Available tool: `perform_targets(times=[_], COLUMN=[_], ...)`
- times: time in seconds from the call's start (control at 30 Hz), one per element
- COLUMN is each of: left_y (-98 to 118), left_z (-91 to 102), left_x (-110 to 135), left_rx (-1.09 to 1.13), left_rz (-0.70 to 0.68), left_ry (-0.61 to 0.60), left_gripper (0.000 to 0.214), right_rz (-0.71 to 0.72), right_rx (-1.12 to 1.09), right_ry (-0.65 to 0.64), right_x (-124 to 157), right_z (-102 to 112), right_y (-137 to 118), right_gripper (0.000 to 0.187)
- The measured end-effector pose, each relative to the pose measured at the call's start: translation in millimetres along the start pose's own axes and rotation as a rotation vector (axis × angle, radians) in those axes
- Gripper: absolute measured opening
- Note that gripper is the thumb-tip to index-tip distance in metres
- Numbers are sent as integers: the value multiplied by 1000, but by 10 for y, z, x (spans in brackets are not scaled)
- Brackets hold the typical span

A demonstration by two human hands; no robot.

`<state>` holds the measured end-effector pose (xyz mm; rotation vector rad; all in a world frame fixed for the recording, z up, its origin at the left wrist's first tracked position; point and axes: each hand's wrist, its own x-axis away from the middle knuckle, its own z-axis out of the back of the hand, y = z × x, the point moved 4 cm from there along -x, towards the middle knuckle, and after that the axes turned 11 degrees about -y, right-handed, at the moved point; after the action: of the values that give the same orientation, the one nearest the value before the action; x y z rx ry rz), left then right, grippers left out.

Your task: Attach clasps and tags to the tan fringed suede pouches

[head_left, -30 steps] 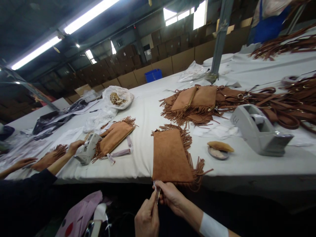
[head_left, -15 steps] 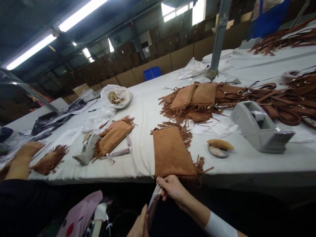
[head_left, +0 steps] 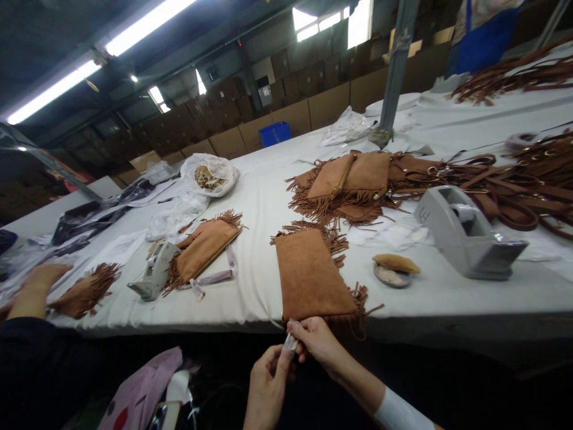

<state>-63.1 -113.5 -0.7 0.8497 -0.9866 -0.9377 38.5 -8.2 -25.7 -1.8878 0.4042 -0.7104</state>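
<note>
Tan suede right at the bench's near edge: a fringed pouch (head_left: pixel 313 275) lies flat on the white-covered bench (head_left: pixel 257 251), fringe spilling off its far end and right side. And down at its near-left corner, just off that edge, here are the two hands at work! The right hand (head_left: pixel 319 341) has its grip pinched, thumb against fingers, on a short pale strip (head_left: pixel 290 344). Lower down comes the left hand (head_left: pixel 267 382), its grip clasping the strip's lower end. The two sets of fingertips sit close together, the strip slanting between them.

Over to the right along the near edge, a small round dish (head_left: pixel 396 279) with a tan, elongated piece (head_left: pixel 396 263) resting across it, then a big grey tape dispenser (head_left: pixel 470 239). Behind them, a heap of fringed bags (head_left: pixel 349 179) meets brown straps (head_left: pixel 514 197) running off to the right.

Swing left: a zipped pouch (head_left: pixel 206 251) lies slanted, a smaller tape dispenser (head_left: pixel 156 272) at its left end. Up near the far edge, a clear plastic bag (head_left: pixel 210 175) shows gold-coloured contents. And towards the near-left corner, a co-worker's hand (head_left: pixel 42 283) beside a smaller fringed piece (head_left: pixel 85 292); what that grip holds, I can't tell.
</note>
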Motion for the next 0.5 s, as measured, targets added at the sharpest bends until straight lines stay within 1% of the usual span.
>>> perform_targets(times=[0.07, 0.13, 0.27, 0.4, 0.43, 0.5], left_y=[22, -26, -102, -76, -72, -81], left_z=[-163, -231, -229, -233, -244, -272], left_x=[-90, -122, -120, -118, -115, -104], left_rx=[85, 177, 324, 365, 361, 349], left_rz=[13, 40, 84, 80, 81, 94], left_ry=[-47, -34, -18, 44, 64, 88], left_gripper=[51, 51, 51, 50, 51, 52], right_rz=[3, 18, 32, -8, -9, 7], right_rx=[-33, -56, -94, -113, -86, -14], right_ry=[3, 10, 16, -39, -58, -75], right_x=[25, 35, -3, 4, 37, 152], right_z=[38, 73, 80, 58, 84, 208], right_y=[6, 20, 77, 109, 96, 44], right_gripper=[55, 54, 54, 53, 50, 36])
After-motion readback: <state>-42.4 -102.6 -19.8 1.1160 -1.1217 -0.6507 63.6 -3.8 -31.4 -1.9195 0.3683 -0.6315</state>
